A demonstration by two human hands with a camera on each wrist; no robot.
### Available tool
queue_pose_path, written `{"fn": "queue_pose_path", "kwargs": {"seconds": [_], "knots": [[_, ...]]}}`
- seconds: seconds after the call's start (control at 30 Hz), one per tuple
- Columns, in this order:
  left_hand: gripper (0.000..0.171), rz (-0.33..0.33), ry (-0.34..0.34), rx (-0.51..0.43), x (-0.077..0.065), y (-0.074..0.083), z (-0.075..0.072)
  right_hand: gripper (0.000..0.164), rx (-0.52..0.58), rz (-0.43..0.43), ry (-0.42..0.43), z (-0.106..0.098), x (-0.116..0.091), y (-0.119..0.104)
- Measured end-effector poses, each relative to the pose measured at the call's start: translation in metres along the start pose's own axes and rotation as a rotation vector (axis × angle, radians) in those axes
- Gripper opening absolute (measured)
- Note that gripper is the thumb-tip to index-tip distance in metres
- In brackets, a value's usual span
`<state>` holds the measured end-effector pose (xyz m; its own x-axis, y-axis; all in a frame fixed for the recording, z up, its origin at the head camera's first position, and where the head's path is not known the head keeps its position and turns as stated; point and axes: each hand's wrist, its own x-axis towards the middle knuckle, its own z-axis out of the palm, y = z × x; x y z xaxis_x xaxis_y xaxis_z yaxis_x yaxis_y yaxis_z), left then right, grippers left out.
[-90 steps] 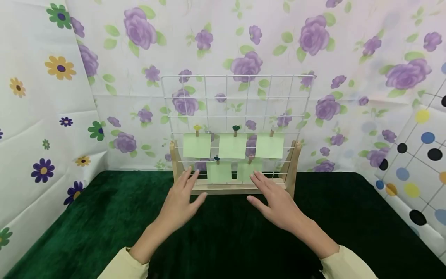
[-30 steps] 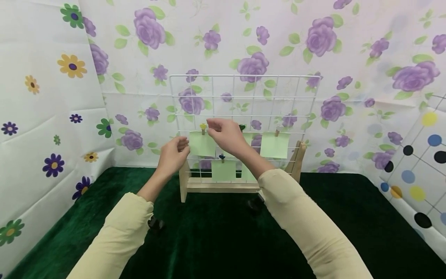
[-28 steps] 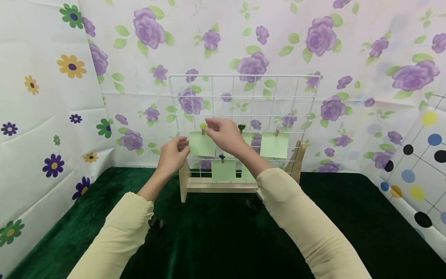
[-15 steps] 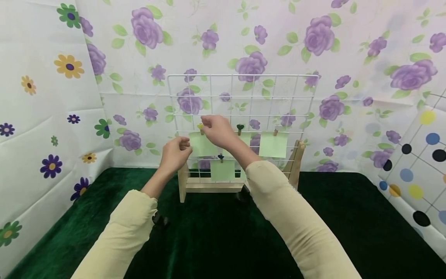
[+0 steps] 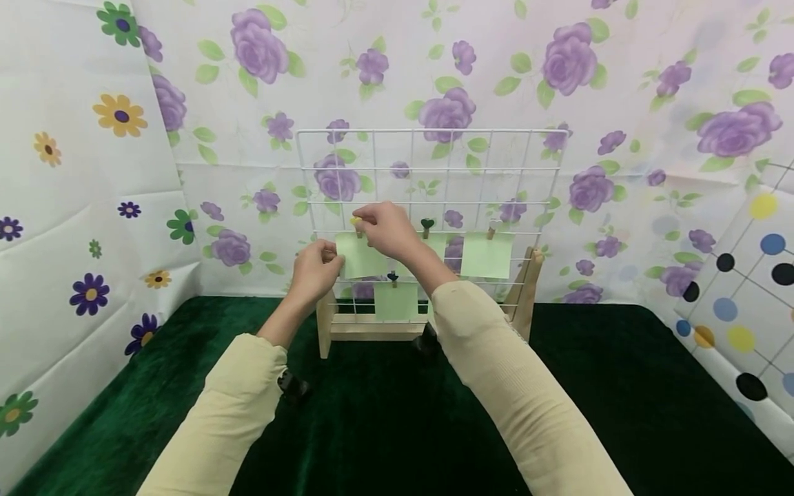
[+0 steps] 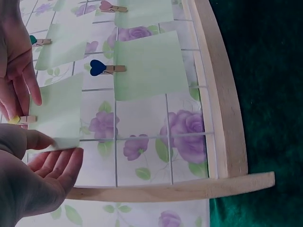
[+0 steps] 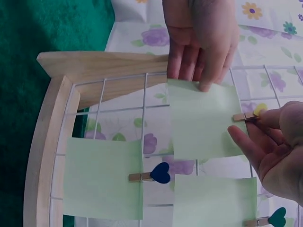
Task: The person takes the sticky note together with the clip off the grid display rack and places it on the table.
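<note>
Green cloth point(image 5: 372, 427), floral backdrop point(image 5: 397, 62); rack point(image 5: 372, 332) near cloth's back edge. Top-left note point(image 5: 358, 258) hangs by rack's left edge; left hand point(image 5: 315, 272) pinches note's left side, right hand point(image 5: 391, 232) pinches yellow clip point(image 7: 244, 116) at its top.

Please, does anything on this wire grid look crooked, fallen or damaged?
Nothing stands out. The visible green notes hang roughly straight from their clips on the wire grid, with no tear I can see. The left hand holds the edge of the upper-left note while the right hand touches its yellow clip.
</note>
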<state>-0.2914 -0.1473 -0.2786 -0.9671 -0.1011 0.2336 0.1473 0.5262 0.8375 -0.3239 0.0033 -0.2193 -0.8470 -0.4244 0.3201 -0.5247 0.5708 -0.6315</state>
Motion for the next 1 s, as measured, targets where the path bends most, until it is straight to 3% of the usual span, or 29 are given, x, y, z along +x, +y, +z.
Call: {"fn": "queue_pose_path", "kwargs": {"seconds": [0.23,0.43,0.6,0.83,1.0], "knots": [[0.028,-0.057,0.066,-0.053,0.0035,-0.0004,0.003,0.031,-0.013,-0.004,-0.02,-0.0012,0.0032,-0.0011],[0.029,-0.048,0.086,-0.046,0.0024,0.0005,0.0031,0.025,0.026,-0.002,0.008,-0.0003,0.0045,-0.0004],[0.029,-0.028,0.096,-0.038,0.0019,0.0004,0.0022,0.021,-0.054,-0.019,0.055,0.0017,0.0068,-0.0005],[0.026,0.036,0.135,-0.018,0.0005,0.0,0.0032,0.015,-0.178,-0.114,0.167,0.0068,0.007,0.0037],[0.026,0.037,0.14,-0.006,-0.0005,-0.0007,0.0035,0.016,-0.093,-0.155,0.247,0.0056,0.0048,0.003]]}}
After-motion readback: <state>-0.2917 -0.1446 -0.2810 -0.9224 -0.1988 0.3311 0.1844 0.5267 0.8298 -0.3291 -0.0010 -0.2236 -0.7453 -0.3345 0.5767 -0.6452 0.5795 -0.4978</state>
